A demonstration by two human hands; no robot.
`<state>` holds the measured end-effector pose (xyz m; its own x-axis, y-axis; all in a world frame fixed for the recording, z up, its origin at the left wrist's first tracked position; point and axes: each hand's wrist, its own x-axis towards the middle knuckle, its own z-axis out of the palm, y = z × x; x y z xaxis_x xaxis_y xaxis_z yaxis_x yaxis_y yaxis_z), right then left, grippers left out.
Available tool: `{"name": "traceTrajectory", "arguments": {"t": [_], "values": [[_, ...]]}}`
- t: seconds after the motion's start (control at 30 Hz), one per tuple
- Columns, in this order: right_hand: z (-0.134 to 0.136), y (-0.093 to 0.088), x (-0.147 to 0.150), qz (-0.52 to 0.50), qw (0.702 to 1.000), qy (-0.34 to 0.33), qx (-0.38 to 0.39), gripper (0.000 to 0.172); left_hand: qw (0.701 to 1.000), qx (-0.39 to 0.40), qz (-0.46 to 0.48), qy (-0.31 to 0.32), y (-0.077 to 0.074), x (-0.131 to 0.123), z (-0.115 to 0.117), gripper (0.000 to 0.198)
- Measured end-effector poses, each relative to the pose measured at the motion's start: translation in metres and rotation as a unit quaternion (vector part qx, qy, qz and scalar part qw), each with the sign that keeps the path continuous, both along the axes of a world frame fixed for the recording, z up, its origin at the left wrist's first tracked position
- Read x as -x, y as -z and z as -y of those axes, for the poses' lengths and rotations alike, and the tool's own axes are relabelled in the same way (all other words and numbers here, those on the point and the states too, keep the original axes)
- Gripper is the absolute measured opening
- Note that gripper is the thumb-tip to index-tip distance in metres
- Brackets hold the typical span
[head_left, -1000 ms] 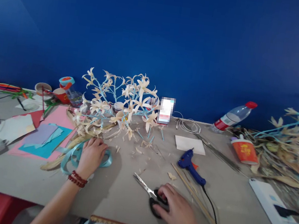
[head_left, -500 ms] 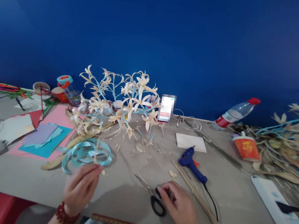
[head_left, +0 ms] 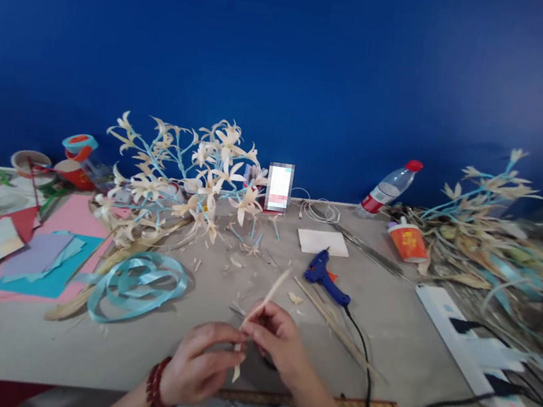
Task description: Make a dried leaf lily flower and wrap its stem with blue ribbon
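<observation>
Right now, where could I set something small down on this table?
Bare tabletop shows front left, between the blue ribbon and near edge, and right, between the glue gun and white power strip. Crowded: back left around the pale flowers, far right among dried leaves, and front middle, where left hand and right hand hold a pale strip.

Muted light, faint shadows (wall point(head_left: 291, 65) paler toward right), left hand point(head_left: 201, 362) perhaps slightly soft.

Matt papery strip point(head_left: 276, 287), glossy satin ribbon point(head_left: 113, 300)
</observation>
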<state>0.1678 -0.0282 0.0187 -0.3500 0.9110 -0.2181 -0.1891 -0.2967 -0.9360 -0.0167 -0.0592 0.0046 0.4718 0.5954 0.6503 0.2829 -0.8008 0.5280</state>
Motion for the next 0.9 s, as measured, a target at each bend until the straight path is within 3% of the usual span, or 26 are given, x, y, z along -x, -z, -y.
{"name": "traceTrajectory", "arguments": {"t": [0.1, 0.17, 0.2, 0.27, 0.37, 0.47, 0.63, 0.8, 0.9], "values": [[-0.001, 0.007, -0.005, 0.027, 0.999, 0.017, -0.007, 0.027, 0.998, 0.041, 0.024, -0.047, 0.005, 0.011, -0.005, 0.033], [-0.001, 0.011, -0.005, 0.044, 0.999, 0.018, -0.009, 0.026, 0.989, 0.047, -0.032, -0.135, 0.002, 0.03, -0.024, 0.027], [-0.001, 0.013, -0.005, 0.052, 0.998, 0.018, -0.01, 0.026, 0.975, 0.04, -0.087, -0.202, -0.001, 0.043, -0.039, 0.024], [0.001, 0.017, -0.003, 0.06, 0.998, 0.018, -0.013, 0.027, 0.898, 0.063, -0.271, -0.341, -0.006, 0.071, -0.074, 0.025], [0.005, 0.02, -0.001, 0.061, 0.998, 0.014, -0.007, 0.029, 0.843, 0.079, -0.327, -0.42, -0.008, 0.104, -0.12, 0.026], [0.008, 0.023, -0.003, 0.071, 0.997, 0.018, -0.015, 0.031, 0.819, 0.092, -0.364, -0.433, -0.002, 0.115, -0.14, 0.021], [0.01, 0.029, -0.013, 0.075, 0.996, 0.041, -0.004, 0.033, 0.809, 0.105, -0.382, -0.434, -0.002, 0.118, -0.132, 0.032], [0.006, 0.029, -0.018, 0.081, 0.995, 0.055, 0.003, 0.036, 0.827, 0.128, -0.376, -0.398, -0.021, 0.133, -0.113, 0.028], [0.004, 0.028, -0.014, 0.069, 0.996, 0.058, -0.006, 0.032, 0.861, 0.169, -0.324, -0.353, -0.03, 0.129, -0.095, 0.026]]}}
